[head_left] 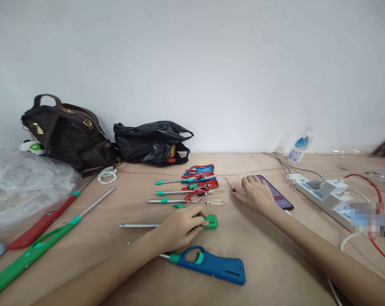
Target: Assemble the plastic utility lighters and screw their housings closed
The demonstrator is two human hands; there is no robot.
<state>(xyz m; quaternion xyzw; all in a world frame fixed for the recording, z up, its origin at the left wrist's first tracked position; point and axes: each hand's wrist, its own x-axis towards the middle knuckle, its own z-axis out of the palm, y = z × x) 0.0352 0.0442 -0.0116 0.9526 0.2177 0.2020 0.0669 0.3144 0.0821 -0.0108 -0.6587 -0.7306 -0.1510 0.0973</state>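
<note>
"Tabletop (281, 272) across the lower view, running out of frame both sides! What's biggest on it?"

"The dark backpack (71, 138) against the wall (211, 76), then the black plastic bag (144, 142), its contents mostly hidden."

"And the power strip (320, 196)?"

"Over on the right, one end lost in blurry blocks. Far left, a long green lighter (29, 257), its butt cut off. Blue lighter (216, 265) up close, its metal tube slipping beneath the left forearm (128, 259)."

"Hands, quickly!"

"Left hand (182, 225): fingers bent over a smaller green lighter (213, 221) on the table, masking its middle. Gripping or merely pressing? Can't tell!"

"Right hand (258, 193)?"

"Palm down, blocking part of a phone (279, 196), fingers at a small screwdriver (229, 183). Red handle mostly covered; whether it's grasped, I can't tell."
</note>
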